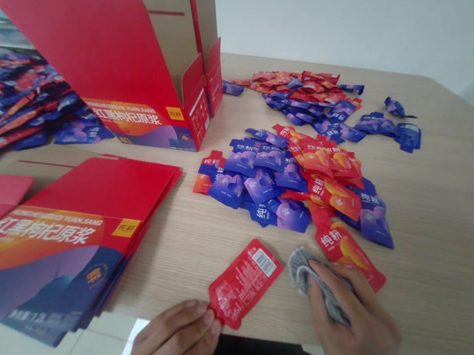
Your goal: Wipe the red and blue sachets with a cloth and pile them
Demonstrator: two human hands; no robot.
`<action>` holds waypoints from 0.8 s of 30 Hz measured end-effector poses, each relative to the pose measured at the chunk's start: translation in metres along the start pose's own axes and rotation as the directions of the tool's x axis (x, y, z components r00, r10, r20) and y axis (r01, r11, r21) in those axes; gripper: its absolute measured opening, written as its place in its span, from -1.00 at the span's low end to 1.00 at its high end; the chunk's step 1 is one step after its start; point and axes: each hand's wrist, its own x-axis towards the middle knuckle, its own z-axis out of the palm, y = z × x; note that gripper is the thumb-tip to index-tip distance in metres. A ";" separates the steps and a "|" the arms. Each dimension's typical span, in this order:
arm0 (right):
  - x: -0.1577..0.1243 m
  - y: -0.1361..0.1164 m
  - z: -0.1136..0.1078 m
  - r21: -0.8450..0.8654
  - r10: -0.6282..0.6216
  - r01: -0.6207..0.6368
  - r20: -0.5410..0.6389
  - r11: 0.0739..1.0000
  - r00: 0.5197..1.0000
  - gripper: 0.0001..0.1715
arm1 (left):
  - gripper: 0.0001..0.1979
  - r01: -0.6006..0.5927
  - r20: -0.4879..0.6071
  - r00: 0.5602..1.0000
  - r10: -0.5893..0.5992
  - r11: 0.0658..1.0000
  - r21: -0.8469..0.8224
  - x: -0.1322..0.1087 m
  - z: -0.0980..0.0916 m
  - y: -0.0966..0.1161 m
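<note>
My left hand (175,339) is at the table's near edge, pinching the lower corner of a red sachet (244,282) that lies back side up with a white barcode label. Just right of it, my right hand (356,334) is closed on a crumpled grey cloth (315,280) resting on the table. A red and orange sachet (345,248) lies right behind the cloth. Beyond it spreads a pile of blue and red sachets (290,180).
A stack of flat red and blue cartons (61,234) lies at the near left. An opened red carton (124,63) stands behind it. More sachets lie at the far left (6,99) and at the back (317,97). The wooden table (444,234) ends near me.
</note>
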 end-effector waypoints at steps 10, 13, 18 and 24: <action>-0.002 0.002 0.001 0.008 -0.003 0.003 0.003 1.000 1.000 -0.77 | -0.92 -0.051 -0.005 0.999 0.051 0.998 -0.035 0.008 -0.001 -0.003; -0.002 0.002 0.001 0.009 0.003 -0.003 0.001 1.000 1.000 -0.78 | -0.87 -0.047 0.007 0.999 0.047 0.998 -0.042 0.007 -0.002 -0.004; -0.004 0.004 0.005 0.000 0.022 -0.022 -0.003 1.000 1.000 -0.79 | -0.74 -0.090 0.073 0.993 0.095 0.994 -0.064 0.008 -0.013 -0.004; -0.008 0.007 0.010 -0.022 0.021 -0.021 -0.007 1.000 1.000 -0.77 | -0.87 0.282 -0.096 0.951 -0.293 0.953 -0.111 0.030 -0.030 0.009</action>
